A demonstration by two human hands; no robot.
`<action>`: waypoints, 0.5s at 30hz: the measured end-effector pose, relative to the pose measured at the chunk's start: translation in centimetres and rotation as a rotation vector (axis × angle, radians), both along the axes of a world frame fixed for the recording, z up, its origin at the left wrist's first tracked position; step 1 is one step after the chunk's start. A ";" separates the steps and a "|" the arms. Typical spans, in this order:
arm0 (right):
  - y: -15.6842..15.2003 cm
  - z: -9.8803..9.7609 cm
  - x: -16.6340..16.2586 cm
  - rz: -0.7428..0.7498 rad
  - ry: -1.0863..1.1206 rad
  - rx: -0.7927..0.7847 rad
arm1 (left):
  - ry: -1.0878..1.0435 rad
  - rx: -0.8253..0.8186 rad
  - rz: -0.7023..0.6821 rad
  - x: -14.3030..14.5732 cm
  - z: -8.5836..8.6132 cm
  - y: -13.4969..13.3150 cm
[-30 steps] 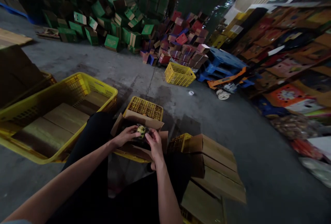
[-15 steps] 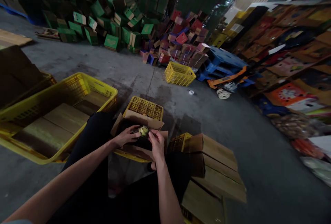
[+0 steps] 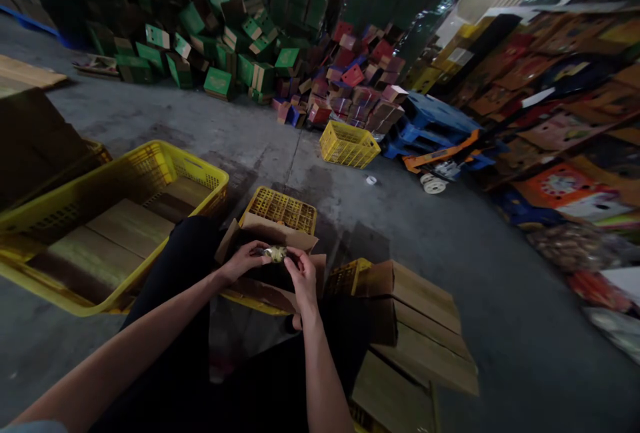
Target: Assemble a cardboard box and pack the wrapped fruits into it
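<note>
Yellowish item (image 3: 275, 254) blurred; carton (image 3: 287, 231) interior too dark to read.

Stained grey floor (image 3: 425, 239); on it yellow crates (image 3: 347, 151), small white object (image 3: 371, 180), orange pallet jack (image 3: 440, 155), heaped green cartons (image 3: 219, 82).

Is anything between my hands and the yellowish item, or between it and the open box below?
Nothing visible stands in the way: your left hand and right hand hold the item between them, over the open box.

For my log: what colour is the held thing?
Small thing: pale yellowish with dark patches, in the head view.
</note>
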State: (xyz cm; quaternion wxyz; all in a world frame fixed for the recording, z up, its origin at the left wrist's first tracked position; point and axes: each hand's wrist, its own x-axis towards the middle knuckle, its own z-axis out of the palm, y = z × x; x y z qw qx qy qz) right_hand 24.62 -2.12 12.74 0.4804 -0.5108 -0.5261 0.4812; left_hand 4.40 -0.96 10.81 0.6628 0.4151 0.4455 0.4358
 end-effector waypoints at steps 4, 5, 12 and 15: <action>0.1 -0.3 0.0 -0.061 -0.012 -0.014 | -0.003 0.036 0.031 0.1 0.2 0.1; 0.2 -0.4 0.1 -0.079 -0.007 -0.023 | -0.011 0.032 0.036 0.1 0.2 0.1; 0.2 -1.3 0.4 -0.153 0.010 -0.087 | -0.042 -0.049 0.050 -0.1 -0.3 0.2; 0.1 -1.8 0.2 -0.167 0.143 -0.139 | -0.074 -0.040 0.052 -0.2 -0.4 0.3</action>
